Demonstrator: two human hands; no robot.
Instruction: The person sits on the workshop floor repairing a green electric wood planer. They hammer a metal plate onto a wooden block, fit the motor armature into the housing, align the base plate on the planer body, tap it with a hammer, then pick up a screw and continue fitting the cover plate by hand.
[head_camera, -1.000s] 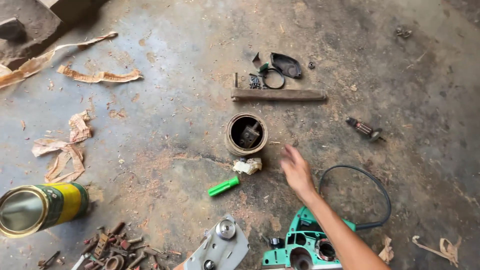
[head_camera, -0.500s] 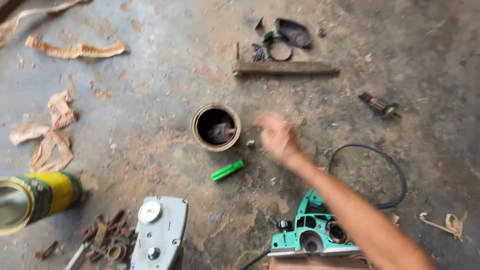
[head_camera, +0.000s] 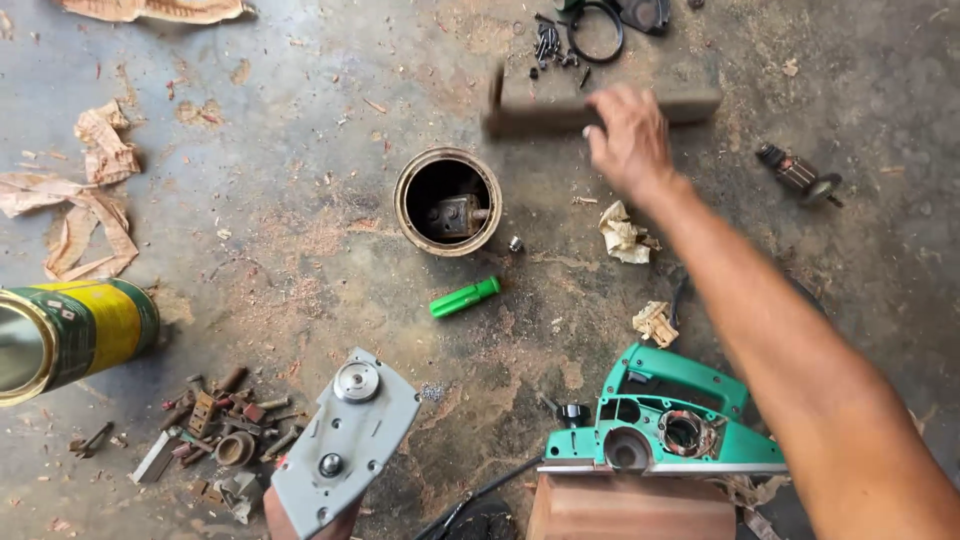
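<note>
Yellow-and-green labelled tin can (head_camera: 70, 335) lies at left edge; right hand (head_camera: 628, 135) grips the blurred brown wooden block (head_camera: 600, 105) at upper centre — left hand (head_camera: 300, 518) clamps a grey metal cover plate (head_camera: 345, 445) at bottom.

My right hand (head_camera: 628, 135) and the wooden bar (head_camera: 600, 105) under it are motion-blurred; grip unclear. My left hand (head_camera: 305, 520) is mostly hidden behind the grey cover plate (head_camera: 345, 440), cut by the near edge. Tin can (head_camera: 70, 335) cropped at left.

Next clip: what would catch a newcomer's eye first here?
The right hand stretched to the blurred wooden bar at the top, and the green power tool body lying opened at lower right. At the bottom, the left hand holds up a grey metal plate; a round can stands in the middle.
</note>
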